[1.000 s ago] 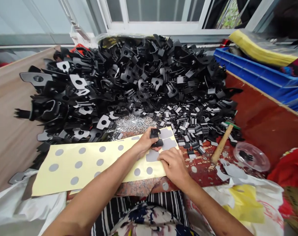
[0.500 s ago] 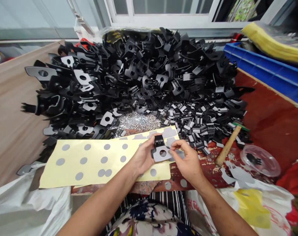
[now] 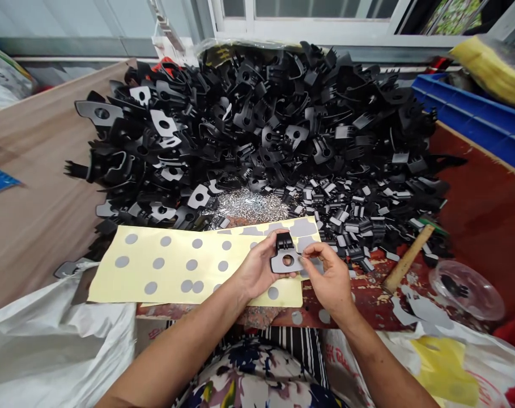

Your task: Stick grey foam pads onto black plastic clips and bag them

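My left hand (image 3: 257, 262) is closed around a black plastic clip part (image 3: 284, 242), whose flat face carries a grey pad (image 3: 278, 264) with a round hole. The fingers of my right hand (image 3: 327, 272) are pinched together at the right edge of that grey pad; whether they grip it or only press it is hard to see. Under both hands lies a pale yellow backing sheet (image 3: 108, 289) with grey round stickers. Larger grey cut-out stickers (image 3: 303, 228) show on a second sheet behind.
Black plastic parts (image 3: 265, 107) form a heap across the back. Small metal pieces (image 3: 252, 205) and small black clips (image 3: 350, 207) lie before it. A wooden-handled tool (image 3: 408, 258), a clear plastic bowl (image 3: 486, 294) and a blue crate (image 3: 478, 116) are on the right.
The view has shifted, so the scene sits farther right. My left hand still holds the black part, and my right fingers stay at the pad's right edge.
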`<state>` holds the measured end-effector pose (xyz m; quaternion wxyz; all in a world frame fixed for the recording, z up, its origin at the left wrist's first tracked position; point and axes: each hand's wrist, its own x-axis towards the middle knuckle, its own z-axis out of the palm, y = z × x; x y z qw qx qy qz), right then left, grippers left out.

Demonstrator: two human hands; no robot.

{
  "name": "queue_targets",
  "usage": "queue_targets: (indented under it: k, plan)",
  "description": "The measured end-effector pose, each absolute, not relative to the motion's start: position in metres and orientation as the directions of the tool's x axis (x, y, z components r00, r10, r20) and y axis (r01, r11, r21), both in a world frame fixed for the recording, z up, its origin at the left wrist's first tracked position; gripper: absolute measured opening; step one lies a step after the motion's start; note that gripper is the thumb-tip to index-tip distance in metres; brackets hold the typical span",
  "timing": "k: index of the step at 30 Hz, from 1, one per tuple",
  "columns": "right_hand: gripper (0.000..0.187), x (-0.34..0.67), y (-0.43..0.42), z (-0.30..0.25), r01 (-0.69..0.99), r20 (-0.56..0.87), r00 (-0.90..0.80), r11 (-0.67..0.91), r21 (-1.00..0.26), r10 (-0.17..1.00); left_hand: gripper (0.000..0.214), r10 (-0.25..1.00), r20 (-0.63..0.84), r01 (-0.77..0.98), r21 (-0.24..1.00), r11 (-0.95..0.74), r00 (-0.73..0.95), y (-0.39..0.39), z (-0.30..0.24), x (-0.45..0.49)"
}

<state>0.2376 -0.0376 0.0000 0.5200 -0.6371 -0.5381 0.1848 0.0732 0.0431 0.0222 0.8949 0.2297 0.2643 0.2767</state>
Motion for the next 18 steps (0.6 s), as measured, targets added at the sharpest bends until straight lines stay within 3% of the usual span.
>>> queue_targets:
  k: [11,15,18]
  plan:
    - [0.003,0.232,-0.034,0.001,0.496,0.320,0.341,0.120,-0.860,0.884,0.044,0.633,-0.311,-0.374,0.594,0.712,0.709,0.041,0.021,0.070]
    - [0.007,0.228,-0.034,0.004,0.582,0.367,0.284,0.145,-0.800,0.886,0.059,0.736,-0.259,-0.321,0.774,0.545,0.626,0.033,0.015,0.075]
    - [0.018,0.220,-0.037,0.000,0.703,0.448,0.218,0.179,-0.688,0.867,0.047,0.865,-0.187,-0.231,0.918,0.322,0.465,0.028,0.005,0.080]
